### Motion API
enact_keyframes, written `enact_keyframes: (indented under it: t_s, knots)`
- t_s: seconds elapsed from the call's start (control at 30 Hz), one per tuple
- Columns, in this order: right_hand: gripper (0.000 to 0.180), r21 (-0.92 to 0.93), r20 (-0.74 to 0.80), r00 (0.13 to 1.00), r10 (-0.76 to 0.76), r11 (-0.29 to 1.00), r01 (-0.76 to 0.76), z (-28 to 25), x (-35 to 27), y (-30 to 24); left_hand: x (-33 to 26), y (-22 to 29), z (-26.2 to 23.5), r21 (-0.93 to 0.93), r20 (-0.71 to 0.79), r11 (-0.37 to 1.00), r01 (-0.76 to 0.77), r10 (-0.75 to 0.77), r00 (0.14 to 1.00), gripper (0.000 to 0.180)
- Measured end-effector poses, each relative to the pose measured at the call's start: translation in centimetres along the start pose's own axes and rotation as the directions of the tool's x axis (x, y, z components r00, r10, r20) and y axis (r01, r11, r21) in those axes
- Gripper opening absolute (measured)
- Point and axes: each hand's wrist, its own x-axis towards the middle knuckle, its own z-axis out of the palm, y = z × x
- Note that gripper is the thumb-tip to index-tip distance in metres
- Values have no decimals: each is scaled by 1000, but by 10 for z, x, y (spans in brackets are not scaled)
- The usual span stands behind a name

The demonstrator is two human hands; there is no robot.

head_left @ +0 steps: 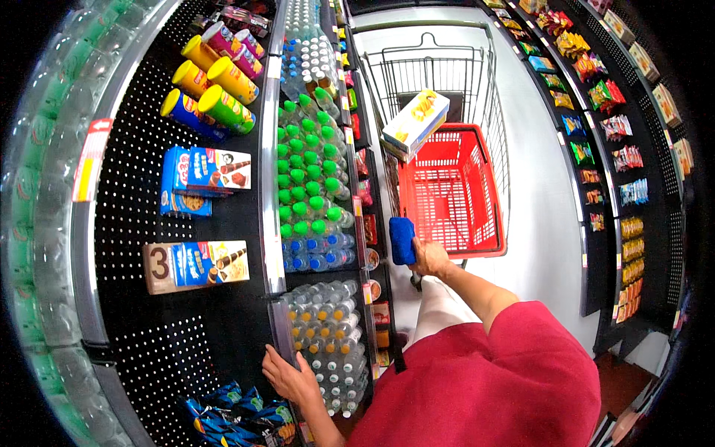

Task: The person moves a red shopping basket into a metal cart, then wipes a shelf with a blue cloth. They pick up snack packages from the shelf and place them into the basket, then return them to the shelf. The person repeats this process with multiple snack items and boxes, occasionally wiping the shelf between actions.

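Note:
My right hand (pixel 430 258) grips the blue handle (pixel 402 240) of a wire shopping cart (pixel 417 71). The cart's red seat flap (pixel 449 190) is folded down, and a white and yellow box (pixel 415 123) lies tilted on the cart's near edge. My left hand (pixel 289 378) rests open against the edge of a black shelf upright, beside rows of clear bottles with yellow and white caps (pixel 331 339). A red sleeve covers my upper right arm.
Left shelves hold tall snack cans (pixel 212 93), blue biscuit boxes (pixel 202 173), green-capped bottles (pixel 305 171) and blue snack bags (pixel 238 413). Racks of snack packets (pixel 622 156) line the right side. The white aisle floor (pixel 540 246) runs ahead of the cart.

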Motion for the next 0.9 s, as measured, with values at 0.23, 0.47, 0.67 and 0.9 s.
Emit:
enact_keyframes:
  t_s: [0.23, 0.47, 0.67, 0.9]
  knots:
    - [67, -27, 59, 998, -6, 1000, 7, -7, 7, -2, 3, 4, 2, 44, 43, 996, 82, -84, 996, 71]
    - [71, -62, 104, 994, -15, 998, 22, -2, 5, 0, 4, 10, -8, -9, 70, 993, 117, -116, 991, 71]
    - [70, 31, 76, 996, 37, 999, -40, 5, 6, 0, 3, 1, -3, -51, 24, 996, 74, -73, 997, 71]
    - [81, -38, 40, 999, 22, 999, -21, 8, -8, 4, 5, 1, -3, -55, 12, 998, 32, -32, 999, 72]
